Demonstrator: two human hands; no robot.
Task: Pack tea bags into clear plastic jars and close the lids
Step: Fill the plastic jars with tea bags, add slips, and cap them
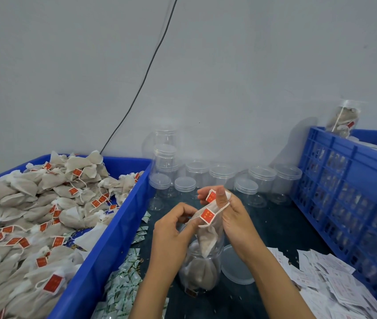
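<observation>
While both hands meet over the open jar point(200, 268), the right hand point(231, 217) pinches a tea bag point(208, 238) between thumb and curled fingers, the thumb upright with one red tag point(211, 196) pressed against it. A second red tag point(207, 215) lies on the bag's top edge, just below the thumb, where the left hand point(171, 231) nips the same bag with its curled fingertips. From this double grip the bag hangs point-down, its lower end inside the jar's mouth; more bags already sit in the jar (how many I cannot tell through the plastic).

Just right of the jar, below the right wrist, a clear lid point(237, 267) lies flat on the dark table point(281, 226). Beyond the hands stand empty lidded jars point(261, 178), some stacked, against the grey wall. Left of the grip, a blue tub point(104, 247) is heaped with loose tea bags point(33, 215), and small green-printed sachets point(123, 279) lie between tub and jar. Right of the grip lie scattered paper slips point(325, 277), then a blue slatted crate point(348, 192) with a filled jar point(344, 118) showing above its far rim.
</observation>
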